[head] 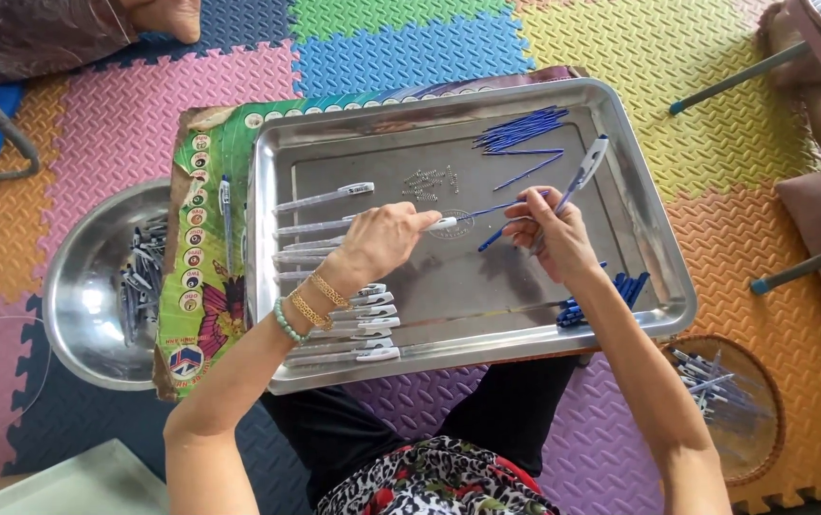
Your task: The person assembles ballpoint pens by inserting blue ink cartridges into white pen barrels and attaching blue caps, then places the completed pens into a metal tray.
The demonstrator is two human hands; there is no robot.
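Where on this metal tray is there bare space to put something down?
Tray: bare along the near-centre, between the pen row and blue caps, and top left above the pens. Crowded: far right with refills, the left side, the middle under both hands.

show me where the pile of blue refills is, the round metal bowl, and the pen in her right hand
pile of blue refills [522, 129], head view, middle of the bundle.
round metal bowl [86, 286], head view, bare inner wall.
pen in the right hand [584, 172], head view, upper barrel.
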